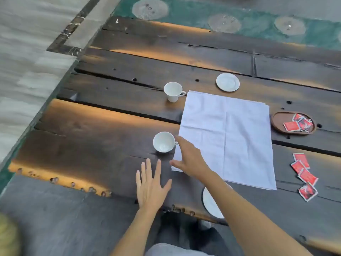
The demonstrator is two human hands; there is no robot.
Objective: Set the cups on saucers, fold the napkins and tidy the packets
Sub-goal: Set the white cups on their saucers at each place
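Note:
Two white cups stand bare on the dark wooden table: a near cup (163, 141) and a far cup (173, 91). One white saucer (227, 82) lies at the back, another saucer (211, 204) sits at the front edge, partly under my right forearm. A stack of white napkins (228, 137) lies spread flat in the middle. My right hand (190, 159) hovers open over the napkins' left edge, fingertips close to the near cup's handle. My left hand (150, 183) is flat and open on the table below that cup. Red packets (304, 174) lie loose at the right.
A small oval wooden tray (276, 121) at the right holds a few more red packets (299, 123). The table (92, 126) has deep gaps between its planks. Its left edge drops to a pale stone floor. My legs show below the front edge.

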